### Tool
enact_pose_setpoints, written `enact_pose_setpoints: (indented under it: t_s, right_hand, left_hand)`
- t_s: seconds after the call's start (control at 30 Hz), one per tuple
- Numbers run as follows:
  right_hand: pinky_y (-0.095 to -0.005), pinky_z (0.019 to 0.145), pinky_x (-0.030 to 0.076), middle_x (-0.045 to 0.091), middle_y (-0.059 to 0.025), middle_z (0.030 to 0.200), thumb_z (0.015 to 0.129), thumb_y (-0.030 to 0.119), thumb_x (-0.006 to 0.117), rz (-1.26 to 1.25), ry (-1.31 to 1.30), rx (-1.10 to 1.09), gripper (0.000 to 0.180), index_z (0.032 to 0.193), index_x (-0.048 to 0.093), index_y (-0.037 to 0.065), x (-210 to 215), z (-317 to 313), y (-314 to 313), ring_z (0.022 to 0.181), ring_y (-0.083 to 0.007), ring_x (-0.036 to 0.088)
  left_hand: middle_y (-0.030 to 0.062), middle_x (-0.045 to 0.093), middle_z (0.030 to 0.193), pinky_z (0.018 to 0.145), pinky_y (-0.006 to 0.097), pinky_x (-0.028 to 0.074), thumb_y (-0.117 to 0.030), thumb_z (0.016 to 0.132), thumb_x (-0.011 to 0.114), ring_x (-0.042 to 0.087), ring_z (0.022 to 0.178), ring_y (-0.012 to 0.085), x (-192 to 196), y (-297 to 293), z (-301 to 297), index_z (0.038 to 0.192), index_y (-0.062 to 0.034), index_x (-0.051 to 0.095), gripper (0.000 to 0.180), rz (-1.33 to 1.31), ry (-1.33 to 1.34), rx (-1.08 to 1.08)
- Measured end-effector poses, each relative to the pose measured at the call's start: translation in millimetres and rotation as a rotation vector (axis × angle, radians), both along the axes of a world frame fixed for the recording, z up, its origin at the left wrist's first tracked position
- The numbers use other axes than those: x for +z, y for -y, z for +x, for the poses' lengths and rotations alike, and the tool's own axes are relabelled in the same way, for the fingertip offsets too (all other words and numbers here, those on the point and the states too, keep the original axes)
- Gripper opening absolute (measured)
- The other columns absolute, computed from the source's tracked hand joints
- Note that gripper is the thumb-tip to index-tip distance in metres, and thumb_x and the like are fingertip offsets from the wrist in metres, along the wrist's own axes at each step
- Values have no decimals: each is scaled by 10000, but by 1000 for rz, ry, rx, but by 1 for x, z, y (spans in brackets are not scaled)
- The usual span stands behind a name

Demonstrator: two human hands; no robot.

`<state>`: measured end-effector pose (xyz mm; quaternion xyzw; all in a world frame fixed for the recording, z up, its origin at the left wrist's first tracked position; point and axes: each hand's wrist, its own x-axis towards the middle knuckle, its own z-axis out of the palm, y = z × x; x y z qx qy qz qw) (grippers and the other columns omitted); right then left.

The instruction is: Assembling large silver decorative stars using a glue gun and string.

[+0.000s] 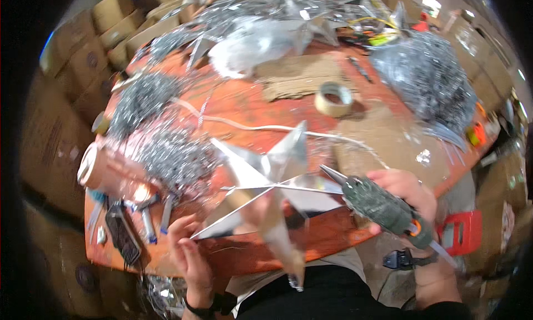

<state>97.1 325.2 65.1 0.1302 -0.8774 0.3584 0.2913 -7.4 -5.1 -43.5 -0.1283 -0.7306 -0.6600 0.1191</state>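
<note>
A shiny silver five-pointed star [250, 223] with folded ridges hangs over the near side of the table, one point tilted down toward my lap. At its lower left tip, the fingers of my left hand [191, 256] grip the star. My right hand [408, 189] is wrapped round a hot glue gun [377, 203] covered in dark green, with a clear glue stick coming out of its back end. The gun's metal nozzle points left, close to the star's right-hand point; I cannot tell if they touch.
The orange table [233, 103] bears silver tinsel heaps [172, 156], a tape roll [334, 99], flat cardboard [300, 76] and a white cord [244, 123]. A bagged tinsel bundle [427, 81] is at right, a pinkish roll [114, 170] at left. Cardboard boxes [66, 114] stand beyond the table's left side.
</note>
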Motion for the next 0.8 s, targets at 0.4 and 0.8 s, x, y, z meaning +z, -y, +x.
enact_pose_setpoints:
  t_s: [0.4,0.8]
  right_hand:
    - [-350,702,537,667,-97,786,547,511,847,195,138,62,571,796,646,38,6,-33,21,762,-274,680]
    - [-326,565,410,534,-40,648,549,591,823,291,134,25,621,712,543,62,4,-35,11,597,-229,542]
  left_hand:
    - [72,536,949,645,204,447,-540,971,438,530,768,99,16,5,9,1192,4,489,589,71,94,-21]
    - [48,532,982,751,231,440,-562,955,453,530,866,112,21,0,9,1168,1,508,604,28,112,-64]
